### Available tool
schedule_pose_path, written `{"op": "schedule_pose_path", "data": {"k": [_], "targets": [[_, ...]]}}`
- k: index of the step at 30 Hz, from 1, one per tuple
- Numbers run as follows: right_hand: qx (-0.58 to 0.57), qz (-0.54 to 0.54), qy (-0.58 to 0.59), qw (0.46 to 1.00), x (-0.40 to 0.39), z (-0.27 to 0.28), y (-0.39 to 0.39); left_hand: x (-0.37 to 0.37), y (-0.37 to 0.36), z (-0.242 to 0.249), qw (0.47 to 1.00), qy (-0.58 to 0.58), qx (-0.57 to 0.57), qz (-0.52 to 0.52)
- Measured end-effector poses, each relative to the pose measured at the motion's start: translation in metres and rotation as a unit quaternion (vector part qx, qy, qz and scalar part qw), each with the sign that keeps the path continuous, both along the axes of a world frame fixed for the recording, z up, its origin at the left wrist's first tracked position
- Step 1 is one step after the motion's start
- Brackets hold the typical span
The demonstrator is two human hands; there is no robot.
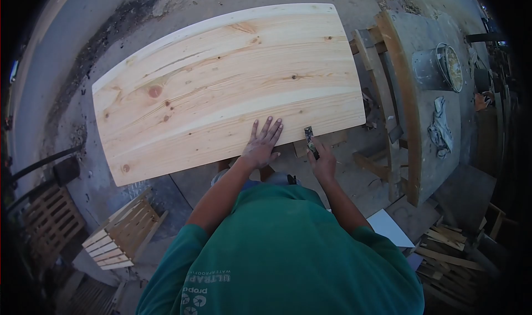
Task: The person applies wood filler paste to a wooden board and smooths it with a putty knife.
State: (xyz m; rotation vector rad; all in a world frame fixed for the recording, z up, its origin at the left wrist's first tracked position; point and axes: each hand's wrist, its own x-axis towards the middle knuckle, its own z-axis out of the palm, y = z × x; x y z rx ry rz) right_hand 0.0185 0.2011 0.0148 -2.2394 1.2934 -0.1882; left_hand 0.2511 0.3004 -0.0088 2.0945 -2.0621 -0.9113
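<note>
While you lean over it, the big wooden board (221,87) lies flat in front of you. It is pale, with brown knots and long lines in the wood. It fills most of the middle of the view.

To your right stands a grey table (426,121) with a wooden edge. On it sits a round bucket (438,66). The bucket lies tipped on its side, and the open end looks yellowish inside, but you cannot tell what is in it. A crumpled rag (439,127) lies on the table near the bucket.

Down by your left side sits a small slatted wooden crate (119,234) on the ground. You cannot see anything in it.

Your left hand (261,146) lies flat on the near edge of the board, with the fingers spread apart. It holds nothing.

Your right hand (323,161) is closed around a small scraper tool (310,139). The tool's tip is right at the near edge of the board, just beside your left hand.
</note>
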Motion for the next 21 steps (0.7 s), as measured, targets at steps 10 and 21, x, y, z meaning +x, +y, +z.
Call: {"op": "schedule_pose_path", "data": {"k": [10, 21], "targets": [[0.067, 0.085, 0.185, 0.977, 0.006, 0.016, -0.012, 0.000, 0.000, 0.004, 1.000, -0.004, 0.015, 0.001], [0.085, 0.074, 0.206, 0.972, 0.041, 0.046, -0.039, 0.000, 0.001, 0.002, 1.000, -0.008, 0.009, -0.003]]}}
